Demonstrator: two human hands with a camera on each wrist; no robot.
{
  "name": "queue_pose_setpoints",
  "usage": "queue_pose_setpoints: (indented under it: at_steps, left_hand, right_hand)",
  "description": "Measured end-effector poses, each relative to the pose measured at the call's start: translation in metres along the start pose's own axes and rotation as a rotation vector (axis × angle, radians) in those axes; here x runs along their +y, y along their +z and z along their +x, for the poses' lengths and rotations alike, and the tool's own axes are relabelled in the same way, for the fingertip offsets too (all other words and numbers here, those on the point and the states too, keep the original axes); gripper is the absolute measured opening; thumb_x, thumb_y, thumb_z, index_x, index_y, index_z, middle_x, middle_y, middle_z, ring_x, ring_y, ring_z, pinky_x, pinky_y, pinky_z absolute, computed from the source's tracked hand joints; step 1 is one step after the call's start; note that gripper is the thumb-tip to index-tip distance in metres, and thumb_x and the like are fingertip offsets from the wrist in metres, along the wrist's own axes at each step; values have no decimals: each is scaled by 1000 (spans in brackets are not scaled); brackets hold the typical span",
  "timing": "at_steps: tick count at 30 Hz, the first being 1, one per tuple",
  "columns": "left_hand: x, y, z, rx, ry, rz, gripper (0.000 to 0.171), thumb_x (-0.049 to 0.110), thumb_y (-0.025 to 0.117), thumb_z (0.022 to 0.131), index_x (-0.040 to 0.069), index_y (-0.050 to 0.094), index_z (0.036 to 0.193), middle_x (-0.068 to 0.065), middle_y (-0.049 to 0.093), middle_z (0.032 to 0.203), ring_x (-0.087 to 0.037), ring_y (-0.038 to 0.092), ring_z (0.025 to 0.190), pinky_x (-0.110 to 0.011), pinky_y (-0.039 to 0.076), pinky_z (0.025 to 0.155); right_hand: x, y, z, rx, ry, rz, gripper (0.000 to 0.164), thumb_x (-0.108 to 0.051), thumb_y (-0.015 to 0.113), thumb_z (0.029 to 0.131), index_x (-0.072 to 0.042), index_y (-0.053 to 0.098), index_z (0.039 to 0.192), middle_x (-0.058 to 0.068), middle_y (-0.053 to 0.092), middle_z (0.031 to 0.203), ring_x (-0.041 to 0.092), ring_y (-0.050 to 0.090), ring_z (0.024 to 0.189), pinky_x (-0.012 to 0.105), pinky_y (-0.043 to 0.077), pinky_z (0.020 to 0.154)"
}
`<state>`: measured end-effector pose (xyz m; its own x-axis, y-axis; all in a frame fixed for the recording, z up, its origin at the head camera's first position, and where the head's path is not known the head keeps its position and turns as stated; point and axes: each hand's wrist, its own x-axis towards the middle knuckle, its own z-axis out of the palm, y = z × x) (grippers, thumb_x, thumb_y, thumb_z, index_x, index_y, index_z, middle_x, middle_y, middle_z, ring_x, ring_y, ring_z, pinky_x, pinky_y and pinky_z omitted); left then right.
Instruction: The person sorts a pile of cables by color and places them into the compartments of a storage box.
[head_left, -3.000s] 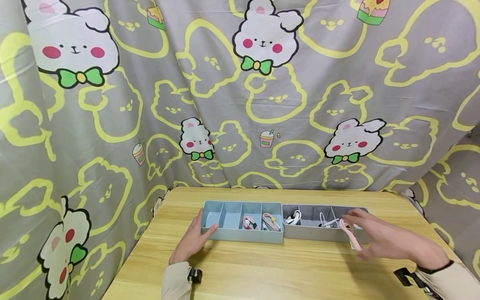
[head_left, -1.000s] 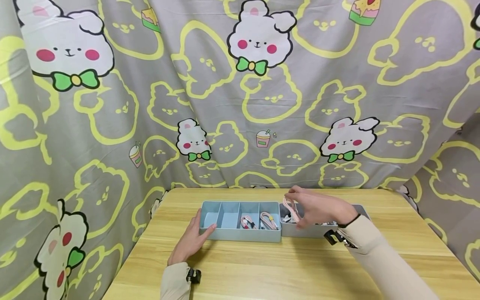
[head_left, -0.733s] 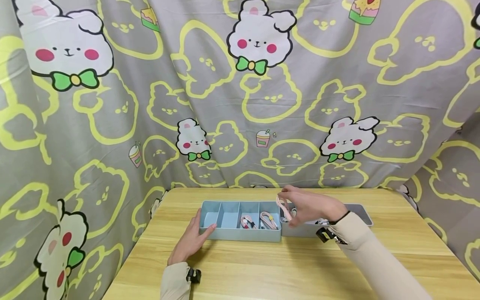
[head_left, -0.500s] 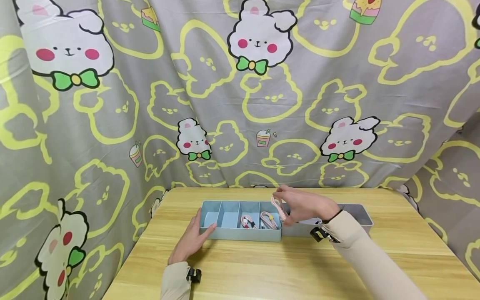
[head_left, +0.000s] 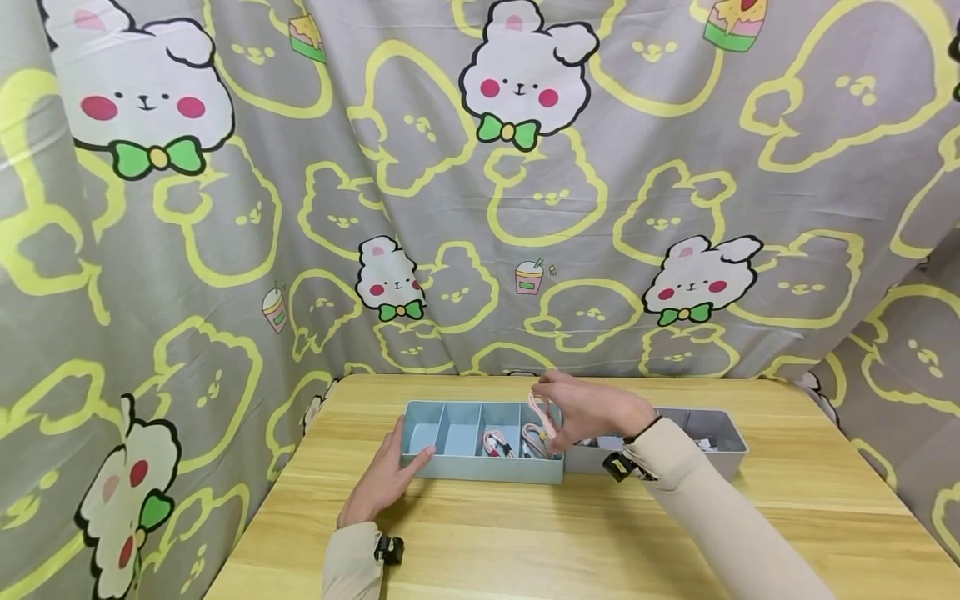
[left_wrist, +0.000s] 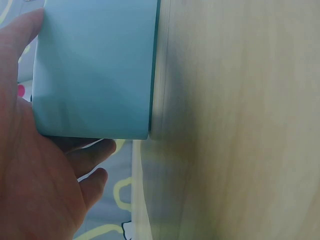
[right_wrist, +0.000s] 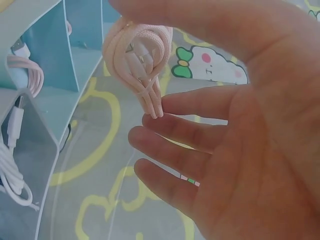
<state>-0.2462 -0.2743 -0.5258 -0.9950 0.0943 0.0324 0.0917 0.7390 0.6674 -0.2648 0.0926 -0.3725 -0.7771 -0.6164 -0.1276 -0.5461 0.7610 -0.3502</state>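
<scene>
My right hand pinches a coiled pink braided charging cable between thumb and forefinger; the other fingers are spread below it. It hangs above the right-hand compartment of a light-blue divided box. Inside that compartment lies another pink cable with a yellow tie, partly covered by my hand. The neighbouring compartment holds a pink cable with dark and red parts. My left hand grips the blue box's left end, thumb over the front rim and fingers along the end wall.
A grey divided box stands end to end with the blue one, partly behind my right forearm. White cable lies in its near compartment. Both boxes sit on a wooden table, with a patterned curtain behind.
My right hand has carried the pink cable leftward, from the grey box's right end to above the blue box's right-hand compartment. My left hand stays on the blue box.
</scene>
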Motion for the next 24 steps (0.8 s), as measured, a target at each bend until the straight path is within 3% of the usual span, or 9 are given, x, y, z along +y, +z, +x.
queue_pose_setpoints:
  at_steps: [7,12,19,24]
  left_hand:
    - [-1,1,1,3,3,0,104,68,52,99,9,2,168,-27,19,170,-46,25,157,-65,28,125]
    - [-1,1,0,7,11,7,104,68,52,99,8,2,168,-28,20,170,-46,27,156,-64,28,124]
    - [0,1,0,9,10,7,103,68,52,99,9,3,168,-28,20,170,-46,27,156,-65,28,124]
    - [-1,1,0,10,1,0,104,69,53,98,10,3,168,-27,21,170,-46,27,156,-65,28,124]
  right_hand:
    - [-6,3,13,-4,-32,-9,73,-29,91,76,-9,57,138,7,49,140,19,56,114,37,55,91]
    - [-12,4,19,-9,-63,-29,76,-29,91,76,-8,57,140,6,51,136,15,53,109,35,55,90]
    - [-16,5,26,-19,-72,-50,83,-33,90,80,-8,52,149,8,50,140,22,55,119,38,55,94]
    - [-22,6,32,-24,-68,-53,81,-34,89,80,-10,53,148,6,51,135,15,54,106,34,53,87]
